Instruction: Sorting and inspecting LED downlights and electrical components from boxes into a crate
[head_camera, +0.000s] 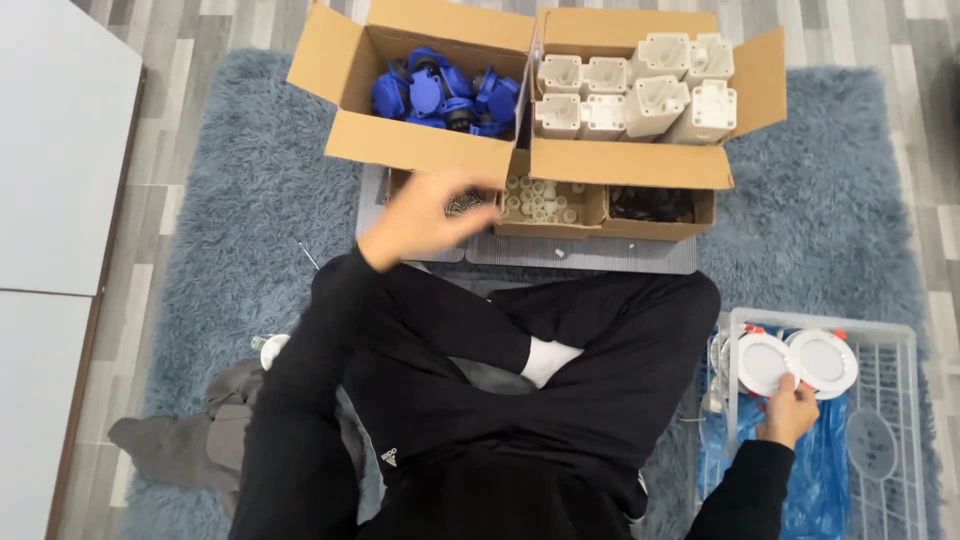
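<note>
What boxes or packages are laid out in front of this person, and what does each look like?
Left box: open brown cardboard, far left, holds blue plastic parts.
Right box: open brown cardboard beside it, holds cream plastic housings.
Small trays: low brown cardboard, in front of the boxes, with metal bits, pale rings and dark bits; left hand hovers there.
Crate: clear wire-sided basket at right, blue plastic inside; right hand touches white round discs.
No labels or screens visible.

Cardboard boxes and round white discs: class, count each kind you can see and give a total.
Large open cardboard boxes: 2
Small cardboard boxes: 3
Round white discs: 2
Total: 7
The right hand touches the discs; the left hand is over a small box.
</note>
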